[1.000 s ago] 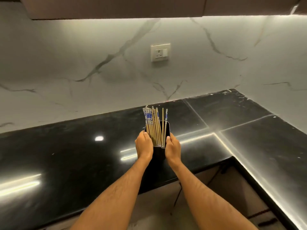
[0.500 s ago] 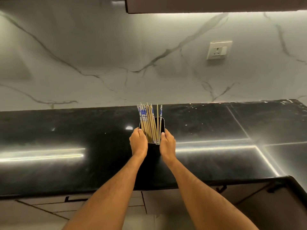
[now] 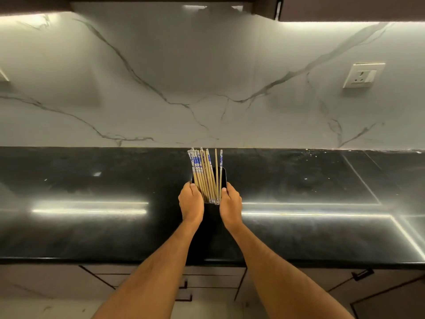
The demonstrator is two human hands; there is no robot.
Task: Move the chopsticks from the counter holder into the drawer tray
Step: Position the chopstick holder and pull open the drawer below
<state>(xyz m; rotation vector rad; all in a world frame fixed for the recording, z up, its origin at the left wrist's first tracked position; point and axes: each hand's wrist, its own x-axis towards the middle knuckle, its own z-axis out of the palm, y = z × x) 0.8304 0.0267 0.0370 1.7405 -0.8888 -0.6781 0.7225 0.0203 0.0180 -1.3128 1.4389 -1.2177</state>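
A black rectangular holder (image 3: 222,174) stands on the glossy black counter (image 3: 92,231), filled with several wooden chopsticks (image 3: 204,173) whose tops are patterned blue and white. They stick up and lean slightly left. My left hand (image 3: 190,203) clasps the holder's left side and my right hand (image 3: 230,207) clasps its right side, so most of the holder's body is hidden between them. Below the counter edge, closed drawer fronts (image 3: 213,280) with dark handles show between my forearms. No drawer tray is visible.
A white marble backsplash (image 3: 207,88) rises behind the counter, with a wall socket (image 3: 363,74) at the right. Dark upper cabinets (image 3: 345,6) hang overhead. The counter turns a corner at the far right, where a cabinet door (image 3: 379,293) sits below.
The view has swung left, so the socket and counter corner now sit further right. Both hands keep the same hold on the holder, which has moved left along the counter with them.
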